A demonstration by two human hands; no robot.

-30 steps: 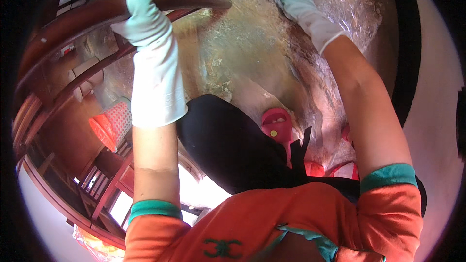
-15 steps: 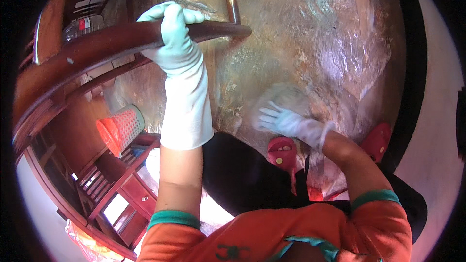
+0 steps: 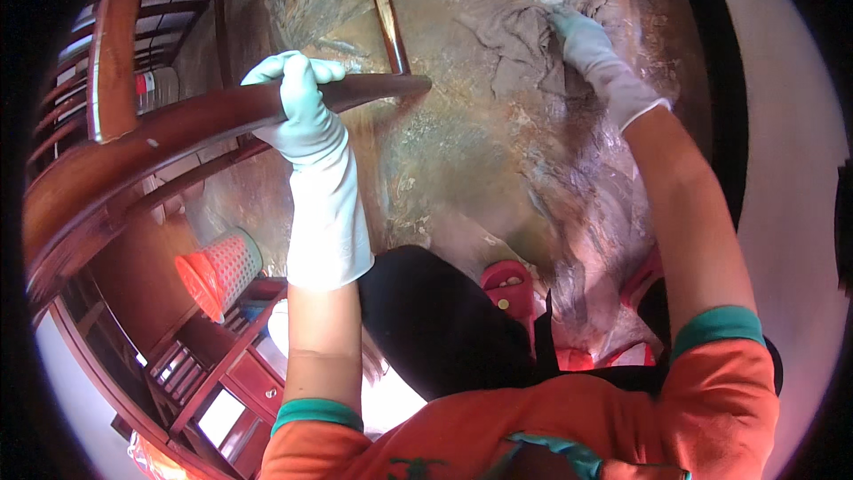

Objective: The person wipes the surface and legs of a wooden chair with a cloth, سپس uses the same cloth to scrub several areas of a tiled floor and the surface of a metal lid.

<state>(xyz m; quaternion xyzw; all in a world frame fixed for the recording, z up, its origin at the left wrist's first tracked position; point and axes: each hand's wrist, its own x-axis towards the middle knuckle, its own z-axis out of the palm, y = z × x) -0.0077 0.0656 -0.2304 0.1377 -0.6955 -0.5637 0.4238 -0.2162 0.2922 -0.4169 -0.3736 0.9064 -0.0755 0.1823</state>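
A white rubber glove covers my left hand [image 3: 305,107], whose fingers wrap over the curved dark wooden armrest [image 3: 200,114] of a chair. Far out on the right, my right hand [image 3: 588,44], gloved the same way, is on a crumpled grey cloth [image 3: 518,55] that lies on the marbled brown floor [image 3: 462,178]. Its fingertips press into the cloth's folds and are partly hidden there. The right arm is stretched well forward.
A perforated wastebasket [image 3: 238,271] with a red liner stands at left beside wooden furniture with a small drawer [image 3: 258,382]. My red slipper [image 3: 508,289] is below. A black border strip [image 3: 730,107] and pale wall run along the right. A wooden leg [image 3: 384,9] rises beyond the armrest.
My right hand has moved forward and right, away from the slippers, with the cloth, which was blurred under spread fingers before. The left hand keeps its grip on the armrest; the view has shifted slightly.
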